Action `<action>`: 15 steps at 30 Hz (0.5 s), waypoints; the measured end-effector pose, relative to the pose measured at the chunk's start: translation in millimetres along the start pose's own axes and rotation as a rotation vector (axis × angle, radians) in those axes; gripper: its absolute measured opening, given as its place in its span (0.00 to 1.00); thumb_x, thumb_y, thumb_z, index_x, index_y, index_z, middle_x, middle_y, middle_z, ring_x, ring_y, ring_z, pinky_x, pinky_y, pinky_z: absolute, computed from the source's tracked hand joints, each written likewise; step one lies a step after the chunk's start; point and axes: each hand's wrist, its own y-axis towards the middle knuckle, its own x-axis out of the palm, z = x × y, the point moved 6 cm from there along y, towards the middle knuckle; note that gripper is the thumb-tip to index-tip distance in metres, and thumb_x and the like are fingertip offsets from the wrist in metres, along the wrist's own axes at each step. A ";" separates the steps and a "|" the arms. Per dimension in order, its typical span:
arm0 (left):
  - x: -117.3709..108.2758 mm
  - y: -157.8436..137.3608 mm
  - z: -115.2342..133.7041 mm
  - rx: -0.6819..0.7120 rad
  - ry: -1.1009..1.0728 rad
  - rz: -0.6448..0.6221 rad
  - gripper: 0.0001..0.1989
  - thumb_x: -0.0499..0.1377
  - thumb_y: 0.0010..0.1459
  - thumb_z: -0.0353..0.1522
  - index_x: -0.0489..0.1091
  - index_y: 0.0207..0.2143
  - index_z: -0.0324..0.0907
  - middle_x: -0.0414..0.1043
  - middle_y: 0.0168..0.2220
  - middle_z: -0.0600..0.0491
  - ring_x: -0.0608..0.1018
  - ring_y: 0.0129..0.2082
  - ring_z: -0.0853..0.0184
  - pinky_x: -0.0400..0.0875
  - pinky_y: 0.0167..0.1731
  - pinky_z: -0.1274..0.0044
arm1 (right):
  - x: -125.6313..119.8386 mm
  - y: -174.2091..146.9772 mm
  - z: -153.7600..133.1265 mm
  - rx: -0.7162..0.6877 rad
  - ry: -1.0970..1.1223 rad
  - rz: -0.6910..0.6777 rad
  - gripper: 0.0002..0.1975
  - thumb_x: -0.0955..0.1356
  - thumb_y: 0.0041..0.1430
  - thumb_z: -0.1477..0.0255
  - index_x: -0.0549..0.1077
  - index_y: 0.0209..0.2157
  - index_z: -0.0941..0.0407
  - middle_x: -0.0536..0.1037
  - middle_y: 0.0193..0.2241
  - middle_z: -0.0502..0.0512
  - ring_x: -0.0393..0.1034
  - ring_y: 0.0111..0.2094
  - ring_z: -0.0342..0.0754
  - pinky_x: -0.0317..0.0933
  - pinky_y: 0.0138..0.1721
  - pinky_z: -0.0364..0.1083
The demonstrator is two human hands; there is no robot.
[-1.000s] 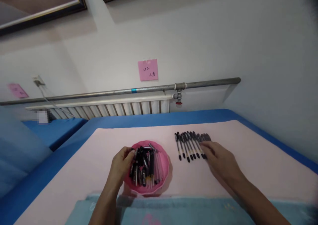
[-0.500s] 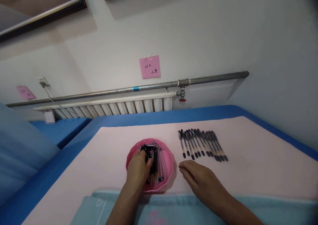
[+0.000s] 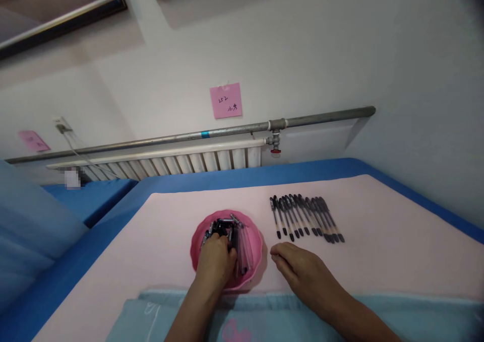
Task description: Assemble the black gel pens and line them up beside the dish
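Note:
My left hand [image 3: 216, 261] reaches into a pink bowl [image 3: 258, 254] with a wavy rim. Its fingers are bent down among loose black pen caps [image 3: 223, 224] and clear pen barrels [image 3: 246, 249]; the fingertips are hidden, so what they grip cannot be made out. To the right of the bowl, my right hand [image 3: 300, 269] rests low over the pink cloth, thumb and fingers pressed together, with nothing seen sticking out of them. Beyond it lies a row of several capped black pens [image 3: 302, 216], side by side and slightly slanted.
A pink cloth [image 3: 397, 241] covers the blue table [image 3: 310, 169]. Along the near edge lies a light blue towel [image 3: 272, 319]. Behind the table are a white radiator [image 3: 207, 160], a metal pipe [image 3: 321, 118] and a red-handled valve [image 3: 276, 151]. A blue drape [image 3: 30, 231] hangs at left.
My left hand has shifted slightly right and toward me within the bowl, uncovering more pen parts on the bowl's left side. My right hand and the row of pens stay put.

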 end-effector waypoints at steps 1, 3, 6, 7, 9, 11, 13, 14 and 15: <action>-0.2 -0.4 0.4 -0.004 0.011 0.005 0.12 0.51 0.52 0.33 0.72 0.32 0.37 0.72 0.38 0.44 0.73 0.37 0.62 0.62 0.38 0.73 | 0.0 0.1 0.0 0.000 0.003 0.001 0.11 0.57 0.61 0.73 0.68 0.32 0.53 0.73 0.28 0.51 0.68 0.29 0.46 0.59 0.30 0.45; -0.1 -1.3 1.7 -0.004 0.025 0.016 0.13 0.51 0.52 0.33 0.72 0.33 0.37 0.72 0.39 0.43 0.73 0.38 0.61 0.62 0.38 0.72 | -0.2 0.0 -0.3 0.001 0.007 0.006 0.11 0.56 0.62 0.73 0.68 0.32 0.53 0.73 0.28 0.51 0.68 0.29 0.46 0.60 0.30 0.45; 0.3 -1.9 2.3 0.004 0.005 0.022 0.12 0.51 0.52 0.32 0.72 0.32 0.37 0.72 0.39 0.42 0.73 0.38 0.60 0.62 0.39 0.72 | -1.3 -0.5 -1.2 -0.005 0.004 0.014 0.11 0.56 0.62 0.72 0.68 0.32 0.53 0.73 0.28 0.52 0.68 0.29 0.47 0.60 0.30 0.45; 0.0 -1.6 1.5 0.003 -0.010 0.025 0.12 0.50 0.52 0.32 0.72 0.32 0.37 0.72 0.38 0.42 0.73 0.38 0.60 0.62 0.38 0.72 | -1.7 -0.7 -1.4 -0.005 0.003 0.016 0.11 0.56 0.61 0.72 0.68 0.32 0.53 0.73 0.28 0.52 0.68 0.29 0.47 0.60 0.30 0.45; -2.0 -0.4 -1.0 0.004 -0.049 0.036 0.12 0.50 0.52 0.31 0.72 0.30 0.38 0.72 0.38 0.43 0.73 0.37 0.60 0.62 0.37 0.73 | -2.3 -0.9 -1.8 -0.006 0.007 0.017 0.11 0.57 0.61 0.72 0.68 0.32 0.53 0.73 0.28 0.52 0.68 0.29 0.47 0.60 0.30 0.45; -4.7 1.3 -4.6 -0.004 -0.097 0.047 0.10 0.50 0.51 0.30 0.71 0.27 0.39 0.73 0.36 0.44 0.74 0.35 0.62 0.61 0.34 0.74 | -3.1 -1.0 -2.1 -0.005 0.029 0.025 0.11 0.57 0.61 0.72 0.68 0.32 0.53 0.73 0.28 0.52 0.68 0.29 0.47 0.60 0.30 0.45; -7.7 2.4 -8.4 -0.030 -0.167 0.065 0.09 0.51 0.51 0.30 0.70 0.27 0.40 0.74 0.33 0.47 0.73 0.33 0.63 0.60 0.31 0.75 | -3.4 -0.8 -2.3 0.000 0.052 0.031 0.11 0.56 0.62 0.72 0.68 0.32 0.53 0.73 0.29 0.52 0.68 0.29 0.46 0.60 0.30 0.45; -8.9 2.4 -9.5 -0.044 -0.207 0.080 0.08 0.50 0.52 0.30 0.69 0.28 0.40 0.74 0.31 0.48 0.73 0.32 0.64 0.59 0.30 0.75 | -3.2 -0.7 -2.4 0.002 0.056 0.032 0.11 0.56 0.62 0.72 0.68 0.32 0.53 0.73 0.29 0.52 0.68 0.29 0.46 0.60 0.30 0.45; -9.5 2.0 -9.7 -0.054 -0.247 0.092 0.08 0.50 0.52 0.31 0.69 0.29 0.41 0.74 0.30 0.49 0.73 0.31 0.65 0.58 0.29 0.76 | -2.8 -0.6 -2.4 0.005 0.050 0.030 0.11 0.56 0.62 0.72 0.68 0.32 0.53 0.73 0.29 0.52 0.68 0.29 0.46 0.60 0.30 0.45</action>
